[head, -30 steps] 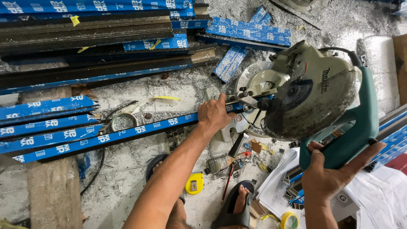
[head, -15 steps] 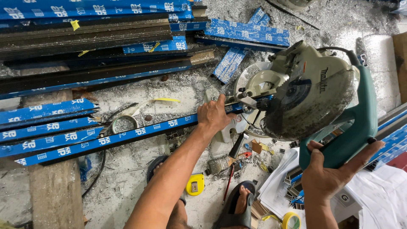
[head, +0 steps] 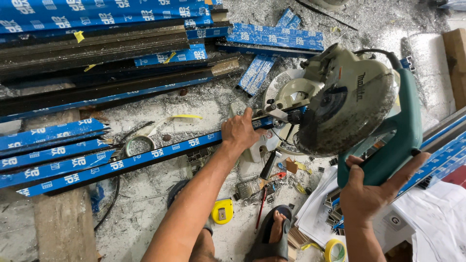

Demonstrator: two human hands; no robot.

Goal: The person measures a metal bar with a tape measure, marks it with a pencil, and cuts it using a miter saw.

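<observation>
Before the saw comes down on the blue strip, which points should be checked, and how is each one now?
1. Left hand presses the blue strip flat: ok.
2. Left fingers clear of the saw blade: not ok, very near.
3. Right hand on the green handle: ok.
4. Strip end under the blade: cannot tell, the guard hides it.
5. Foot away from the saw: ok.
6. Floor free of shavings: not ok.

**Saw right, stock left, clutter near**

Your mitre saw (head: 349, 102) sits right of centre. A long profile (head: 121, 165) runs from the left into the saw, your left hand (head: 240, 132) on top of it just left of the blade. Your right hand (head: 371, 194) is on the saw handle, nearer. More profiles (head: 97, 48) stacked far left. Tape measure (head: 222, 211) lies near, between your arm and your foot (head: 276, 228). Tape roll (head: 140, 144) just behind the long profile.
</observation>
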